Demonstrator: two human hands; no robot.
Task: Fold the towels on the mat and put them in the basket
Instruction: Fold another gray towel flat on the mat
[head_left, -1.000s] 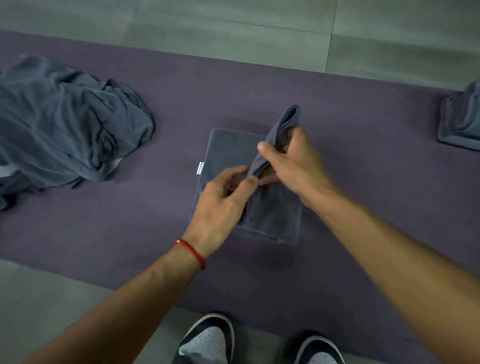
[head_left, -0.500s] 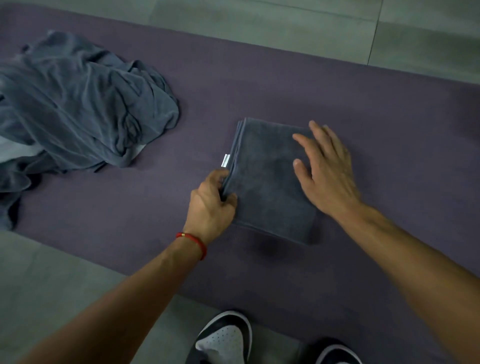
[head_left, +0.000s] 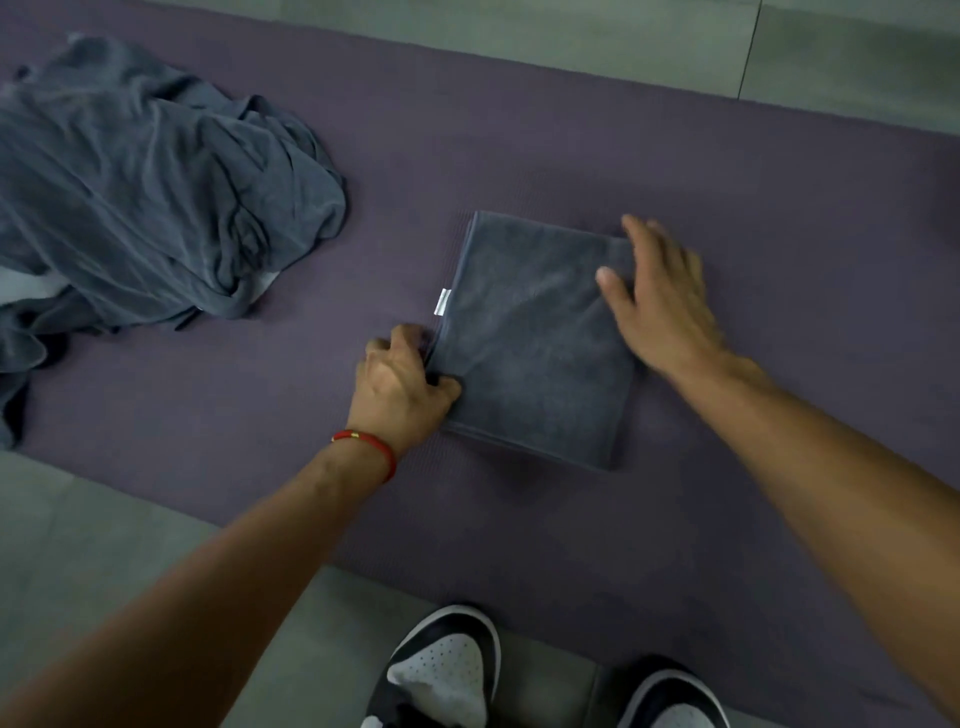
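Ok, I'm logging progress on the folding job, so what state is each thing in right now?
folded towel: folded flat into a rectangle on the purple mat.
towel pile: crumpled, unfolded, on the mat's left part.
left hand: grips the folded towel's left edge.
right hand: fingers straight, on the folded towel's right edge.
basket: not in view.

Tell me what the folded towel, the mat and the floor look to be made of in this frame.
Folded towel: soft dark grey cloth, probably microfibre or terry; matte, fuzzy nap, stacked layers along its left edge, small white tag.
Mat: purple foam or rubber, like an exercise mat; matte, finely textured, thin flat edge.
Floor: large grey tiles, likely ceramic or stone; smooth with a slight sheen and a visible joint line.
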